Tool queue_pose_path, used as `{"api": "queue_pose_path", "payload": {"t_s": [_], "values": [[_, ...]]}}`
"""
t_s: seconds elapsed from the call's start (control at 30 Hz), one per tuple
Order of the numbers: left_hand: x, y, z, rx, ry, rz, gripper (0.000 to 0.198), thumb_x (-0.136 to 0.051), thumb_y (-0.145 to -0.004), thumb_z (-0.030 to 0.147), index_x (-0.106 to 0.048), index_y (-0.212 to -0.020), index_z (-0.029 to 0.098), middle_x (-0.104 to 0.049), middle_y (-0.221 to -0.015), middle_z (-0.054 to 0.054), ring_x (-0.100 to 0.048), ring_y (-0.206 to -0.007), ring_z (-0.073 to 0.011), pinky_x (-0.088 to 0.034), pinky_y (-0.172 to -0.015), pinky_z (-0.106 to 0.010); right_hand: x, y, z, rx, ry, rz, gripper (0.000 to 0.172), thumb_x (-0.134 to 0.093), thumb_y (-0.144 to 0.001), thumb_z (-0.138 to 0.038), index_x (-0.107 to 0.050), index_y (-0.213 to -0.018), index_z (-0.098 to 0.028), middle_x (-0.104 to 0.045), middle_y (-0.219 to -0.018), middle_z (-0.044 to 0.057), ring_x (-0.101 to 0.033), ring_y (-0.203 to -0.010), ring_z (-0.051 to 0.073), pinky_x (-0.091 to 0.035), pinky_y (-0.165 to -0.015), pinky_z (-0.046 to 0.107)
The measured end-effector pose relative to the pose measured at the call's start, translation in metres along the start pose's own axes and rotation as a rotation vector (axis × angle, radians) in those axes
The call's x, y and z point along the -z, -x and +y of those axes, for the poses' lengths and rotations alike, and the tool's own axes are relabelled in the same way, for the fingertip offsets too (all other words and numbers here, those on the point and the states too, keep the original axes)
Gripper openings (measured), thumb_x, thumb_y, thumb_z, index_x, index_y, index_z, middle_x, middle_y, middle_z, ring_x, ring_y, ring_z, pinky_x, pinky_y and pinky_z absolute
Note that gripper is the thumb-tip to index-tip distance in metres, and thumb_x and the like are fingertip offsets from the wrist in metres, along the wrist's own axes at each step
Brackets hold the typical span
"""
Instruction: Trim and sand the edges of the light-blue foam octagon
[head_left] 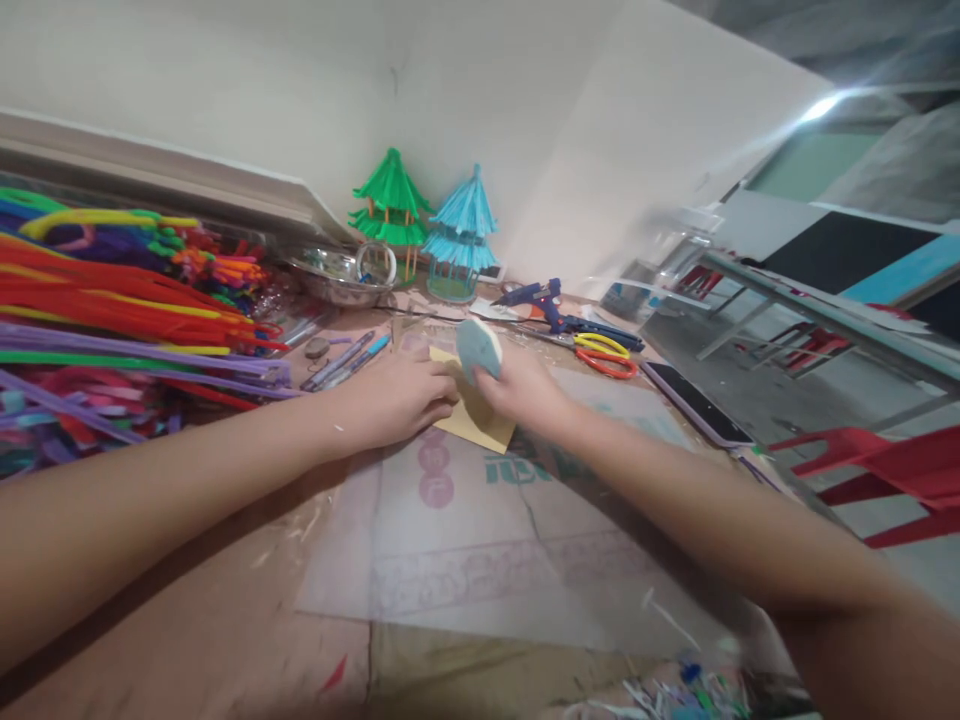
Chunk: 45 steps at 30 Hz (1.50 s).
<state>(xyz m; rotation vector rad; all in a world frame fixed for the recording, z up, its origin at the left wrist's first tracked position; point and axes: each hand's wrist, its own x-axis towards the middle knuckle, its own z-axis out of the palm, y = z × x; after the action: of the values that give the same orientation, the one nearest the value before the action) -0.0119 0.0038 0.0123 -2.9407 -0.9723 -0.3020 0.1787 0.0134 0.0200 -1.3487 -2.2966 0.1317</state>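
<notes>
Right hand (517, 388) grips pale-blue-and-white disc (478, 350) over yellow paper (480, 422); left hand (405, 392) palm down, fingers loosely extended at paper's left edge. Paper lies on printed sheet (465, 575) covering bench (187, 645).

A metal bowl (346, 294) sits beside a green tiered model (391, 190), with a red chair (911, 468) far right.

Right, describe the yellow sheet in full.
The yellow sheet looks like plain paper or thin card, with straight edges and a corner pointing towards the wearer. It lies on a pale printed sheet. The left hand is at its left side; the right hand, holding a blue-grey disc, is over its upper right. The hands hide part of its outline.
</notes>
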Motion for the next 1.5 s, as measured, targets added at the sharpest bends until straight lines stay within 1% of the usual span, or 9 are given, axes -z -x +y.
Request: {"api": "queue_pose_path", "payload": {"t_s": [0.1,0.33,0.57,0.83,0.97,1.07,1.3,1.4,1.5], "values": [[0.001,0.001,0.002,0.043,-0.008,-0.019,0.025,-0.046,-0.094,0.026,-0.068,-0.099,0.016,-0.068,-0.100,-0.007,-0.061,-0.094,-0.0209,-0.043,-0.084,-0.032,-0.005,-0.014,-0.002,-0.009,0.021,0.013,0.013,-0.042,-0.076,-0.017,-0.052,-0.084,-0.019,-0.063,-0.087,0.010,-0.055,-0.079,0.022,-0.043,-0.076,0.033],[0.002,-0.001,0.002,-0.001,-0.009,-0.012,0.025,-0.046,-0.094,0.025,-0.068,-0.097,0.015,-0.068,-0.098,-0.008,-0.060,-0.093,-0.0214,-0.042,-0.086,-0.034,0.014,0.025,0.003,0.115,-0.028,-0.079,0.011,-0.044,-0.078,-0.022,-0.054,-0.082,-0.021,-0.063,-0.082,0.006,-0.054,-0.076,0.021,-0.043,-0.072,0.031],[-0.002,0.002,0.002,0.047,-0.086,0.020,0.024,-0.048,-0.094,0.028,-0.069,-0.099,0.018,-0.070,-0.097,-0.006,-0.061,-0.094,-0.0215,-0.041,-0.085,-0.035,-0.009,-0.023,-0.001,0.037,-0.009,0.040,0.024,-0.041,-0.075,-0.016,-0.056,-0.093,-0.018,-0.066,-0.090,0.010,-0.057,-0.079,0.022,-0.044,-0.077,0.033],[-0.002,0.000,0.003,0.008,-0.069,0.008,0.024,-0.047,-0.094,0.027,-0.069,-0.096,0.017,-0.070,-0.095,-0.008,-0.061,-0.093,-0.0225,-0.041,-0.086,-0.036,0.017,0.034,0.007,0.041,-0.060,-0.070,0.011,-0.045,-0.080,-0.026,-0.054,-0.076,-0.021,-0.063,-0.076,0.005,-0.056,-0.071,0.020,-0.044,-0.070,0.032],[-0.003,0.000,0.003,0.030,-0.092,0.016,0.024,-0.047,-0.094,0.027,-0.069,-0.098,0.016,-0.070,-0.099,-0.008,-0.061,-0.096,-0.0233,-0.039,-0.089,-0.038,-0.004,0.000,0.010,0.021,-0.018,0.052,0.025,-0.046,-0.079,-0.022,-0.058,-0.100,-0.019,-0.067,-0.096,0.011,-0.059,-0.085,0.025,-0.045,-0.078,0.035],[-0.004,0.001,0.003,0.034,-0.122,0.027,0.026,-0.046,-0.095,0.029,-0.069,-0.099,0.017,-0.070,-0.099,-0.007,-0.061,-0.096,-0.0228,-0.038,-0.090,-0.038,-0.011,-0.017,0.008,-0.008,-0.008,0.070,0.025,-0.043,-0.078,-0.018,-0.058,-0.098,-0.015,-0.067,-0.097,0.014,-0.060,-0.086,0.026,-0.045,-0.080,0.035],[-0.003,0.001,0.001,-0.004,0.020,0.031,0.024,-0.047,-0.095,0.025,-0.069,-0.095,0.016,-0.070,-0.096,-0.007,-0.062,-0.093,-0.0212,-0.042,-0.086,-0.034,0.010,0.032,0.009,0.099,-0.025,-0.069,0.024,-0.047,-0.080,-0.027,-0.061,-0.098,-0.020,-0.069,-0.095,0.010,-0.061,-0.085,0.025,-0.046,-0.077,0.035],[-0.002,-0.001,0.001,-0.002,0.025,0.018,0.021,-0.049,-0.093,0.023,-0.069,-0.096,0.017,-0.070,-0.098,-0.007,-0.062,-0.095,-0.0226,-0.042,-0.087,-0.036,0.001,0.018,0.009,0.018,-0.080,-0.002,0.020,-0.046,-0.078,-0.023,-0.060,-0.092,-0.019,-0.068,-0.094,0.011,-0.061,-0.085,0.026,-0.045,-0.078,0.036],[-0.001,0.000,0.003,0.006,0.007,0.012,0.021,-0.049,-0.093,0.022,-0.069,-0.098,0.016,-0.071,-0.100,-0.008,-0.062,-0.098,-0.0238,-0.043,-0.088,-0.037,-0.011,-0.011,0.009,-0.129,-0.385,0.119,0.016,-0.053,-0.070,-0.020,-0.058,-0.085,-0.020,-0.066,-0.089,0.009,-0.059,-0.087,0.026,-0.044,-0.083,0.038]]}}
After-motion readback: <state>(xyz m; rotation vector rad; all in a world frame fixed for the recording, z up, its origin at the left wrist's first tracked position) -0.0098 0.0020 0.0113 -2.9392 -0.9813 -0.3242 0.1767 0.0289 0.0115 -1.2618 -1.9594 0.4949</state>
